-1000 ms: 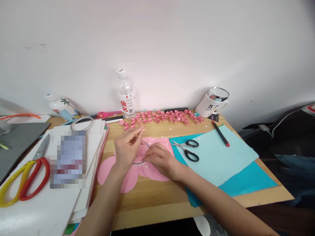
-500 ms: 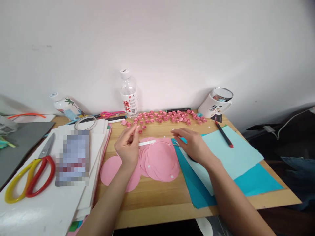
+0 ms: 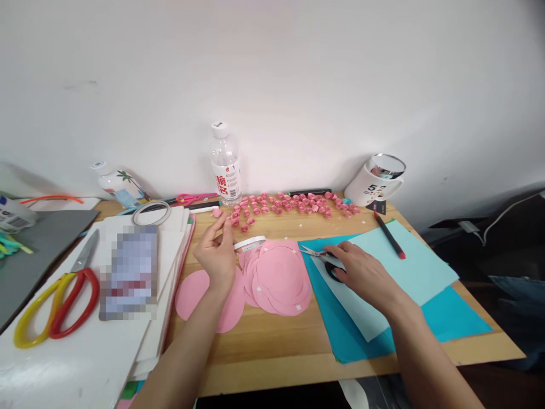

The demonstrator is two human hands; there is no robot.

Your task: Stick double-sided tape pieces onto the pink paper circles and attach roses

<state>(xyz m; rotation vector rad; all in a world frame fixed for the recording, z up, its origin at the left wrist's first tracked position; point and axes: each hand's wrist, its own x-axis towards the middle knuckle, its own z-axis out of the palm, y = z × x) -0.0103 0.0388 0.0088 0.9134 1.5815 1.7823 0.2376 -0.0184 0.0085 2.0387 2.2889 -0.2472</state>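
Observation:
My left hand [image 3: 215, 250] is closed, thumb and index finger pinched together beside the pink paper curls [image 3: 279, 203]. A narrow roll of white tape [image 3: 251, 243] sticks out from under its fingers, above the pink paper circles [image 3: 283, 278]. Whether something small sits between the fingertips I cannot make out. On the light blue sheet [image 3: 406, 261], my right hand [image 3: 361, 270] has its fingers on the black handles of small scissors [image 3: 321, 255]. Their blades are slightly parted and point left toward the circles.
Large red-and-yellow scissors [image 3: 59, 301] and a blurred packet [image 3: 130, 272] lie on white sheets at the left. A plastic bottle [image 3: 225, 165] and a white mug [image 3: 374, 180] stand against the wall. A dark pen [image 3: 389, 234] rests on the blue paper. The table edge runs along the front.
My right hand has come down and right onto the small scissors, whose blades now show. The tape roll under my left hand has tilted, showing more of its ring.

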